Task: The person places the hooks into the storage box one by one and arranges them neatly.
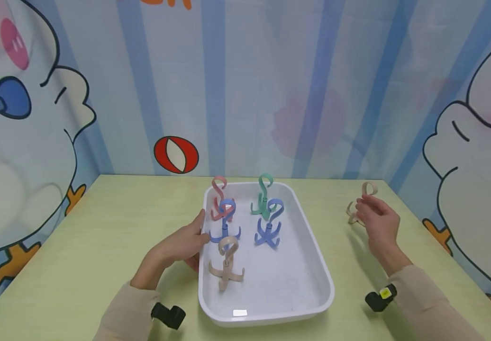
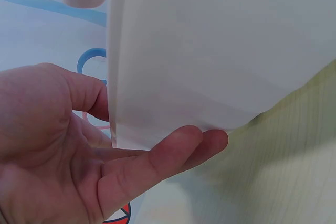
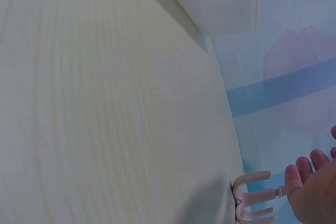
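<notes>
A white plastic tray [image 1: 288,284] holds several claw hooks with curled tops. My left hand [image 1: 182,244] grips its left side, thumb at the rim and fingers along the outer wall in the left wrist view. Inside are a pink hook [image 1: 220,208], a green hook [image 1: 263,203], a blue hook [image 1: 268,233], another blue hook [image 1: 225,231] and a beige hook [image 1: 227,270] nearest me. At the table's far right, my right hand [image 1: 379,222] pinches another beige hook [image 3: 254,198] by its stem, its claws down at the tabletop. The fingers partly hide this hook.
The pale wood-grain table [image 1: 143,208] backs onto a blue-striped printed curtain [image 1: 245,94] with cartoon figures. Wrist cameras sit on the left wrist [image 1: 168,316] and the right wrist [image 1: 380,298]. Tabletop lies between the tray and the right-hand hook.
</notes>
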The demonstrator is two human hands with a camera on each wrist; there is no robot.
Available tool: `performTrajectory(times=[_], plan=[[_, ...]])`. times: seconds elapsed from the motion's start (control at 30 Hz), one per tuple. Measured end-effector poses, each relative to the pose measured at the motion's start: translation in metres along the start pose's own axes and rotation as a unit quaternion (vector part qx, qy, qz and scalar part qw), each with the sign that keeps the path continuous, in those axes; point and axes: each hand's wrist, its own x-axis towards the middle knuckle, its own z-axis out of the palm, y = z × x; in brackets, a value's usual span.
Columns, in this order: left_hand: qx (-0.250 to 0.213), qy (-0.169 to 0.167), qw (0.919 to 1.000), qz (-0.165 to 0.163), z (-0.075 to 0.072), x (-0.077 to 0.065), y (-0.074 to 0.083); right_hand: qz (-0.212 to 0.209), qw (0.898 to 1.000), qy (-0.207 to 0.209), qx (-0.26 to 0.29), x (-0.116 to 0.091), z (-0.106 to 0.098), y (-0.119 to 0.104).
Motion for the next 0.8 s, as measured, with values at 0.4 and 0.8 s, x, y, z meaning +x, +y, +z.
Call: performTrajectory(times=[0.4, 0.8], plan=[[-0.005, -0.003, 1.0000, 0.006, -0.0005, -0.0002, -0.0012, 0.006, 0.998, 0.030, -0.046, 0.0024, -0.0029, -0.0015], [-0.003, -0.001, 1.0000, 0.007, 0.0003, -0.0006, 0.0001, 0.017, 0.997, 0.044, -0.062, 0.0058, -0.0058, -0.0012]])
